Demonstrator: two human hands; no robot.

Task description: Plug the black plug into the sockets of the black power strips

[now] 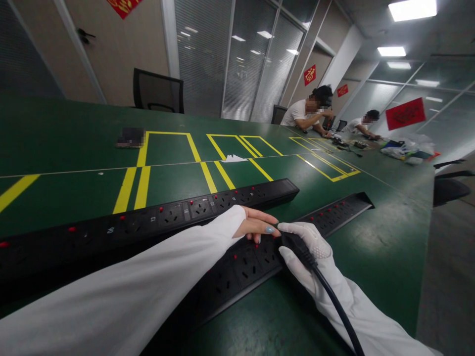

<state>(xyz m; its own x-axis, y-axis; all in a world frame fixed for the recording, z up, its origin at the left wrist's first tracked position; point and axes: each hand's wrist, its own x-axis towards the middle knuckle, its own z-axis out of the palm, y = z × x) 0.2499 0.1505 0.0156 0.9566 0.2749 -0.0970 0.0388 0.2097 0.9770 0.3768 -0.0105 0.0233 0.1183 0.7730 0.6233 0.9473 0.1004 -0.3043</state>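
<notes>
A long black power strip point(241, 267) with red indicator lights lies slantwise on the table under both hands. My right hand point(315, 247), in a white glove, grips a black power plug point(292, 242) at the strip's sockets. Its thick black cable point(336, 299) trails down toward the bottom edge. How deep the plug sits in a socket is hidden. My left hand point(258, 223), bare below a white sleeve, has its fingers stretched out over the strip, with the fingertips near the plug. Behind my left arm lies a second black power strip point(178, 213), with numbers beside its sockets.
Yellow tape outlines point(166, 133) mark the green table point(389, 232). A white paper scrap point(234, 158) and a dark blurred object point(130, 137) lie farther back. Two people sit at the far side, near a pile of plastic bags point(411, 148). Chairs stand around the table.
</notes>
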